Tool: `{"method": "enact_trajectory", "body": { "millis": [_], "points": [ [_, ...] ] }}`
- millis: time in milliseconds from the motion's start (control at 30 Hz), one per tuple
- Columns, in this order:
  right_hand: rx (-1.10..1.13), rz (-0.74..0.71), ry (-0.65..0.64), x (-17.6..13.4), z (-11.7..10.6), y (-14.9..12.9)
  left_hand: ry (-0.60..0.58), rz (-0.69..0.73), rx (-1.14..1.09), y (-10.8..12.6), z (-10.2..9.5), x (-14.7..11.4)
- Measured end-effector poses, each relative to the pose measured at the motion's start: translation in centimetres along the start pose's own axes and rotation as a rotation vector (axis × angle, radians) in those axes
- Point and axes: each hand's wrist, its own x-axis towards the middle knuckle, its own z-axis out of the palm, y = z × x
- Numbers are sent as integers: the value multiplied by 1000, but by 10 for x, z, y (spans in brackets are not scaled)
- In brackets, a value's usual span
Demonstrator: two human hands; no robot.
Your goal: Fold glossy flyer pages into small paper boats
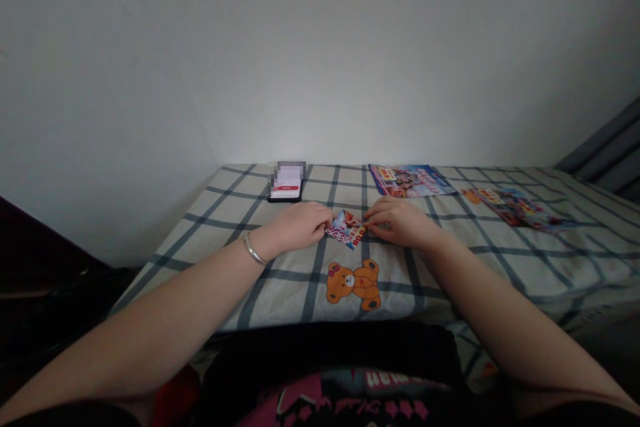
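Observation:
A small folded piece of colourful printed paper [345, 229] lies between my two hands, low over the checked cloth. Its shape is roughly a diamond, with red, white and blue print and large lettering. My left hand [304, 224], with a silver bangle at the wrist, pinches the paper's left corner. At the right corner, the thumb and fingers of my right hand [397, 221] close on its edge. The fingertips partly cover both corners. Whether the paper touches the cloth I cannot tell.
A checked cloth [225, 213] with a printed teddy bear [353, 285] covers the surface. A phone [286, 183] lies at the back left. Two printed flyers, one at the back [413, 180] and another farther right [520, 209], lie flat. Behind stands a pale wall [320, 53].

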Motion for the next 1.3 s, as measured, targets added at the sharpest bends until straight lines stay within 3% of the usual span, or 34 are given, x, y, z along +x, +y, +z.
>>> {"method": "enact_trajectory", "body": {
  "millis": [333,500,833,1067,1300],
  "points": [
    [-98,81,-1,3,8,-5,131,-80,142,-13,26,-4],
    [-92,98,-11,5,13,-5,102,-122,109,-15,30,-4],
    [-88,120,-14,6,17,-5,96,-167,72,-12,28,-2],
    [-85,123,-12,6,16,-7,187,-198,-122,-12,27,2],
    [-58,126,13,7,12,-10,275,-235,-174,-10,19,5]
  ]
}}
